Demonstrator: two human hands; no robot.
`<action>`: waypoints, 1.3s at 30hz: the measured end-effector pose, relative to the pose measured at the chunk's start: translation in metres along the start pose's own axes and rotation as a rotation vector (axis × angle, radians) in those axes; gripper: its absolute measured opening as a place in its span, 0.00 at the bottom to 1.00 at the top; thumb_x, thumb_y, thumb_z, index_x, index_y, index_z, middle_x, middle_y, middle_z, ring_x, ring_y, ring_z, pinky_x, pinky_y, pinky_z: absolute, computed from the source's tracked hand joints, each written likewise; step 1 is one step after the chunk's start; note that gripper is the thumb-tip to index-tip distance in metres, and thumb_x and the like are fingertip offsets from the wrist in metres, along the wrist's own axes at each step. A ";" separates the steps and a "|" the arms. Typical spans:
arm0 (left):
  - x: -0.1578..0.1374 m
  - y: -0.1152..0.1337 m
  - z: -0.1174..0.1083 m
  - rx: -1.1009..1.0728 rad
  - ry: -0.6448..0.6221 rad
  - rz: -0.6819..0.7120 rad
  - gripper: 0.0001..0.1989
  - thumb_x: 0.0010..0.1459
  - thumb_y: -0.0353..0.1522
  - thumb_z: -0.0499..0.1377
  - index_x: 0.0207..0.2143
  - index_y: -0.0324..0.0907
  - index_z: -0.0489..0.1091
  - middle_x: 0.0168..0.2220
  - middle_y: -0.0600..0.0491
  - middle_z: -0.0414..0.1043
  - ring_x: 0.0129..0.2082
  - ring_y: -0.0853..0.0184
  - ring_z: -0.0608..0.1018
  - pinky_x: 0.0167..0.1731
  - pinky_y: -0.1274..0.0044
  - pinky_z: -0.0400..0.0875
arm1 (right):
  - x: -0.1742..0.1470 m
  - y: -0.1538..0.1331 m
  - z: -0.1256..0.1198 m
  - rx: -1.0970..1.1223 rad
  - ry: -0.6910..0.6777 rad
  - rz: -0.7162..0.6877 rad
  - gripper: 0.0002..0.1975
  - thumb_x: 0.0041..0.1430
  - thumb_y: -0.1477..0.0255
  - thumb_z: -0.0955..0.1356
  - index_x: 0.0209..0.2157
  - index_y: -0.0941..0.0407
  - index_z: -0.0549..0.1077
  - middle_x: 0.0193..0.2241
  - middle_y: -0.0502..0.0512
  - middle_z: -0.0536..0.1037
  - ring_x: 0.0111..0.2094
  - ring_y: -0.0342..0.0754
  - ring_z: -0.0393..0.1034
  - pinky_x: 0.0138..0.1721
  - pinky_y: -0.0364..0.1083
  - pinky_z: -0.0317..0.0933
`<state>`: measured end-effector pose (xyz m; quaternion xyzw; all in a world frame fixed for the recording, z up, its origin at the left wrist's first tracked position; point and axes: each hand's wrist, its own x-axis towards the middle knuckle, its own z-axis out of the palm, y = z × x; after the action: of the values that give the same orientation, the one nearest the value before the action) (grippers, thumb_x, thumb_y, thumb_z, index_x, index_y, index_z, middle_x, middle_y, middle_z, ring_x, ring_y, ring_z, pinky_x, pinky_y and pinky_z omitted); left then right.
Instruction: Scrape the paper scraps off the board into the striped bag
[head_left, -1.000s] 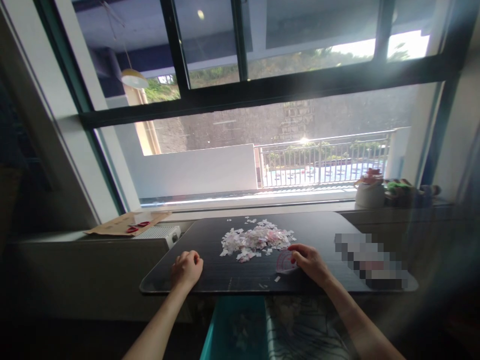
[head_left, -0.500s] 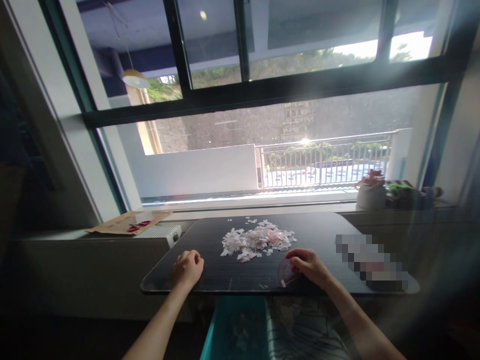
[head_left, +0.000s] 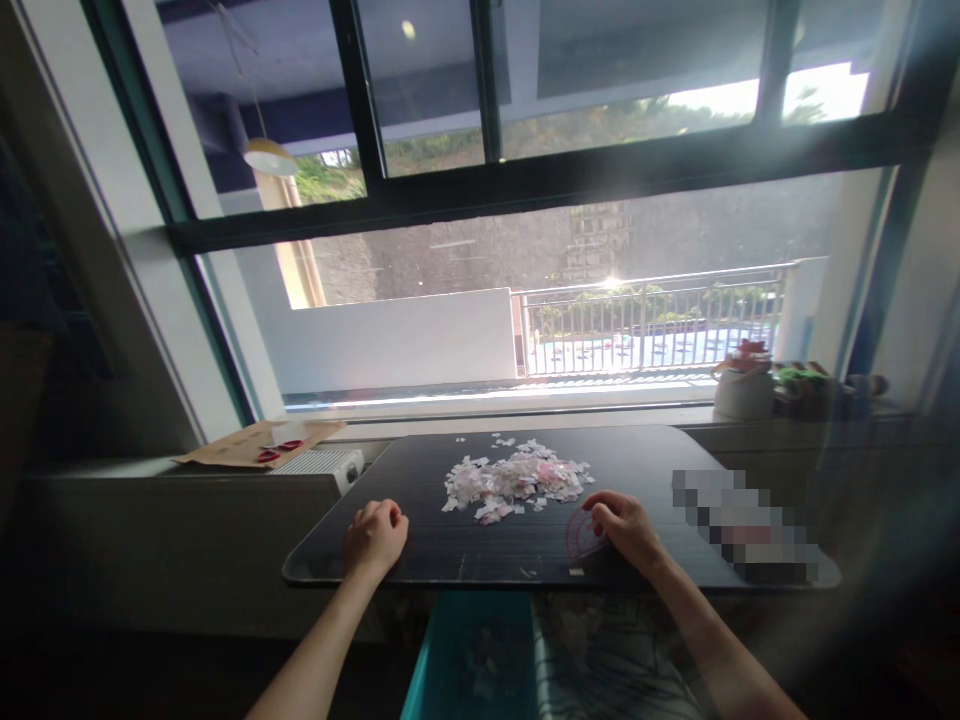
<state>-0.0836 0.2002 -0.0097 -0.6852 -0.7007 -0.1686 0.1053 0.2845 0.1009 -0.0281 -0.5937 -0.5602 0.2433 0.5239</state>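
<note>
My right hand (head_left: 624,522) pinches a clear protractor (head_left: 579,535) with pink markings, held over the near right part of the dark table (head_left: 637,460). Just below its curved edge, a small scrap of paper (head_left: 576,572) lies near the front edge. Curled into a loose fist, my left hand (head_left: 376,535) rests on the table's left side, and nothing shows in it. Beyond and between the hands spreads a heap of small white and pinkish paper scraps (head_left: 517,482).
Under the front edge stands a teal bin (head_left: 431,655) with scraps inside. Red-handled scissors (head_left: 279,452) lie on brown paper (head_left: 225,447) on the left sill. A blurred-out item (head_left: 742,525) lies at the table's right. A white pot (head_left: 742,390) stands by the window.
My right hand has shifted slightly right with the protractor. The small scrap at the protractor's lower edge now lies apart from it near the table edge. My left hand stays put.
</note>
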 end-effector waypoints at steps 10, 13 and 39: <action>0.000 0.000 0.000 -0.003 -0.002 -0.003 0.07 0.63 0.34 0.57 0.36 0.39 0.70 0.40 0.51 0.71 0.41 0.63 0.73 0.41 0.68 0.69 | -0.004 -0.006 0.000 0.024 -0.087 -0.027 0.13 0.44 0.71 0.61 0.23 0.58 0.77 0.12 0.47 0.70 0.16 0.43 0.63 0.20 0.40 0.55; 0.000 0.000 -0.001 0.000 -0.003 -0.003 0.07 0.64 0.34 0.57 0.36 0.39 0.70 0.40 0.51 0.71 0.41 0.63 0.73 0.41 0.68 0.69 | -0.004 -0.006 -0.001 0.017 -0.055 -0.027 0.13 0.46 0.71 0.61 0.24 0.58 0.77 0.12 0.47 0.70 0.17 0.43 0.64 0.21 0.40 0.56; -0.001 0.000 -0.002 0.007 -0.005 0.010 0.07 0.64 0.34 0.57 0.36 0.38 0.70 0.40 0.51 0.71 0.40 0.63 0.74 0.40 0.68 0.70 | 0.016 0.006 0.015 -0.189 0.180 -0.137 0.16 0.50 0.68 0.63 0.37 0.56 0.78 0.24 0.52 0.77 0.26 0.49 0.70 0.34 0.47 0.62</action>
<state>-0.0835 0.1987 -0.0081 -0.6888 -0.6981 -0.1639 0.1071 0.2780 0.1223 -0.0339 -0.6203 -0.5706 0.0988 0.5291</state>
